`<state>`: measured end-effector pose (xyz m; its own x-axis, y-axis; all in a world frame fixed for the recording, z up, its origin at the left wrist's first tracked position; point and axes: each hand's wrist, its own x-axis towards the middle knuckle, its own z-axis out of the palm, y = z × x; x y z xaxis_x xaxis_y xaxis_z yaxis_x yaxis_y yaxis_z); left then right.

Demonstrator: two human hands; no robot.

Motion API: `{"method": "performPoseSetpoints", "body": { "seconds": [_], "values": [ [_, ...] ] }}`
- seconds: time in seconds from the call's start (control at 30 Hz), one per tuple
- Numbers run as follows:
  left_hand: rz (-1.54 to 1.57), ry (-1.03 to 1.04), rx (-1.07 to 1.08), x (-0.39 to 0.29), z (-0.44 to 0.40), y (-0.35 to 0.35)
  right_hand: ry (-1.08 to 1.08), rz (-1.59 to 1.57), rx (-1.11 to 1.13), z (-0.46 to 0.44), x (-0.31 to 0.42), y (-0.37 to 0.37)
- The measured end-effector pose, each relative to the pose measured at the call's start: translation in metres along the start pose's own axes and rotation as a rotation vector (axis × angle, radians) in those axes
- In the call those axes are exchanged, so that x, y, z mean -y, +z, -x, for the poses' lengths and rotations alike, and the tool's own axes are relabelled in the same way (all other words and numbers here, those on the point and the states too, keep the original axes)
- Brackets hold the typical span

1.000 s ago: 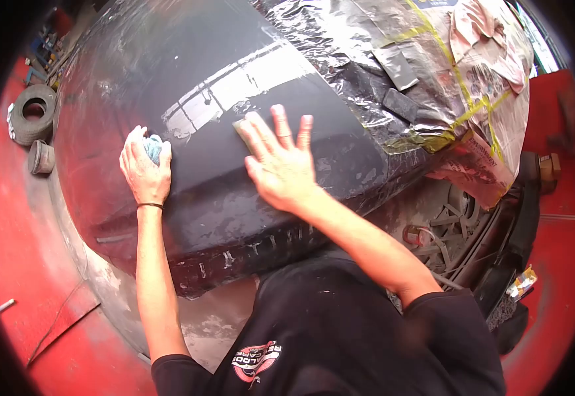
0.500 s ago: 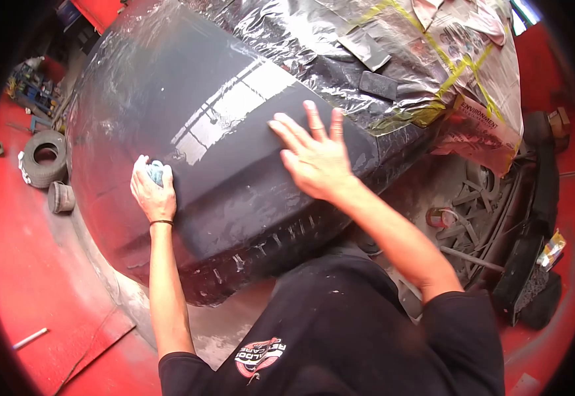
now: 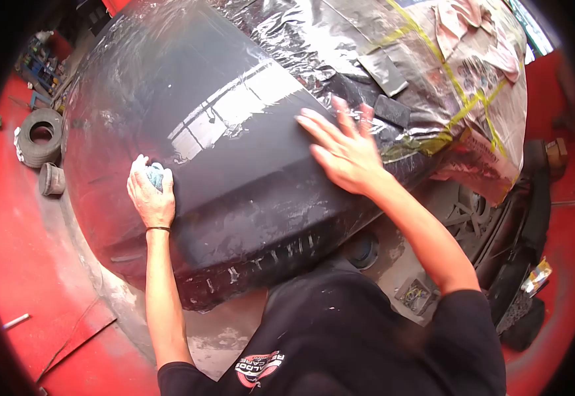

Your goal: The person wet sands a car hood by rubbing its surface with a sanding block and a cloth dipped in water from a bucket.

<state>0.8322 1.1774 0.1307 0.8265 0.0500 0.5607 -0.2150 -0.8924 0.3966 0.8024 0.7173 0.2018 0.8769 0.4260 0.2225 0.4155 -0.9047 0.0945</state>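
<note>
A dark, wet-looking car hood (image 3: 235,171) fills the middle of the head view, with a bright window reflection across it. On its left part, my left hand (image 3: 150,198) is closed around a crumpled bluish rag (image 3: 155,175), which rests at the hood surface. My right hand (image 3: 348,155) lies with fingers spread near the hood's right edge, its fingertips slightly blurred. It holds nothing. Close to those fingertips is a dark rectangular block (image 3: 392,111) on the plastic sheeting (image 3: 301,33).
Yellow tape (image 3: 458,115) and printed paper masking (image 3: 479,162) cover the car's right side. A flat grey sheet (image 3: 384,72) and a pinkish cloth (image 3: 459,26) lie on the covering. Left on the floor are a tire (image 3: 40,135) and a can (image 3: 51,179). A black bumper-like part (image 3: 522,244) is at right.
My right hand has slid rightward over the hood toward the plastic sheeting. My left hand keeps the rag in nearly the same place. The camera view has shifted slightly.
</note>
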Motion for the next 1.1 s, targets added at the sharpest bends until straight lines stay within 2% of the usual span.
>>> {"method": "performPoseSetpoints", "body": {
  "seconds": [0.13,0.23,0.4,0.47,0.6,0.7,0.77,0.83,0.97,1.03,1.1],
  "values": [
    [-0.075,0.016,-0.006,-0.002,-0.004,0.000,0.005,-0.001,0.111,0.014,-0.022,-0.011],
    [-0.039,0.005,0.008,-0.003,-0.003,-0.002,-0.019,-0.018,0.035,-0.058,-0.017,0.011],
    [-0.038,0.020,-0.001,-0.007,-0.006,-0.002,-0.012,-0.048,0.144,0.006,-0.020,-0.012],
    [-0.062,0.019,0.003,-0.008,-0.007,-0.004,-0.019,-0.069,0.146,-0.010,-0.021,-0.006],
    [-0.084,0.018,-0.005,-0.009,-0.008,-0.006,-0.087,-0.029,0.052,-0.145,-0.015,0.032],
    [-0.060,-0.022,0.018,-0.010,-0.008,-0.009,-0.024,0.012,0.037,-0.284,-0.016,0.068],
    [-0.039,-0.046,0.029,-0.009,-0.006,-0.008,0.064,0.009,0.115,-0.366,-0.019,0.081],
    [-0.031,-0.063,0.044,-0.009,-0.007,-0.012,0.060,-0.008,0.096,-0.396,-0.022,0.091],
    [-0.029,-0.089,0.027,-0.012,-0.009,-0.011,-0.198,-0.043,0.022,-0.309,-0.012,0.074],
    [-0.035,-0.098,0.029,-0.013,-0.011,-0.011,-0.287,-0.042,0.131,-0.265,-0.005,0.057],
    [-0.043,-0.091,0.029,-0.013,-0.012,-0.012,-0.300,-0.009,0.205,-0.284,-0.012,0.046]
  ]
}}
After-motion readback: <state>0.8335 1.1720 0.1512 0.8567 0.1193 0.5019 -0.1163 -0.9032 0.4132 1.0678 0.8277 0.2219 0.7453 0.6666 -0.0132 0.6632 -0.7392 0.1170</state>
